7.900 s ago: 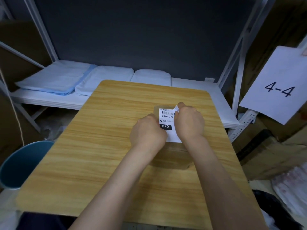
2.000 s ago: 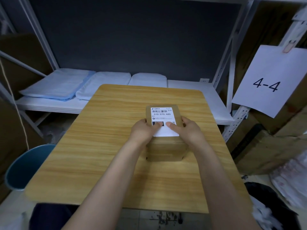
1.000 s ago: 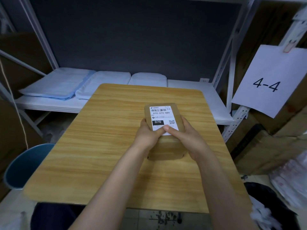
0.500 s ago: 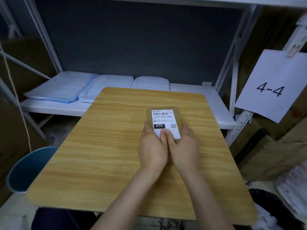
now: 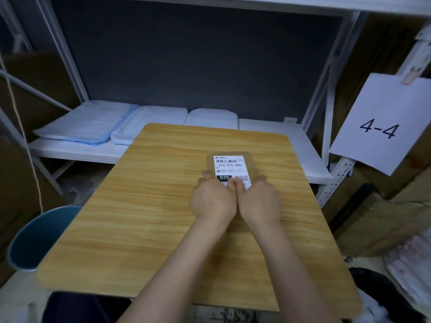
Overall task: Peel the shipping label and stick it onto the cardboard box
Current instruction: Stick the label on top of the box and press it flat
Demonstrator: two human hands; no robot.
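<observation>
White shelving (image 5: 275, 136) backs our wooden table (image 5: 144, 206), with folded pale cloths (image 5: 98, 123) lying on its lower shelf. Right of it hangs a paper sign (image 5: 382, 127) marked 4-4, and a blue bin (image 5: 39, 236) stands low on the left, just beside the table edge.

Our box (image 5: 253, 164) sits on the table, right of centre and toward the far side. On its top lies the label (image 5: 231, 166), white, with a barcode, the code 070-070-A80, a black block reading 070 and a QR square; it looks flat on the cardboard.

Our left hand (image 5: 213, 201) and right hand (image 5: 258, 202) rest side by side, touching each other, palms down over the near part of the box. Both are spread flat, gripping nothing. Our thumbs (image 5: 231, 184) meet on the label's near edge, covering part of it, while the outer fingers reach along the box's left and right sides. The near half of the box is hidden beneath our hands.
</observation>
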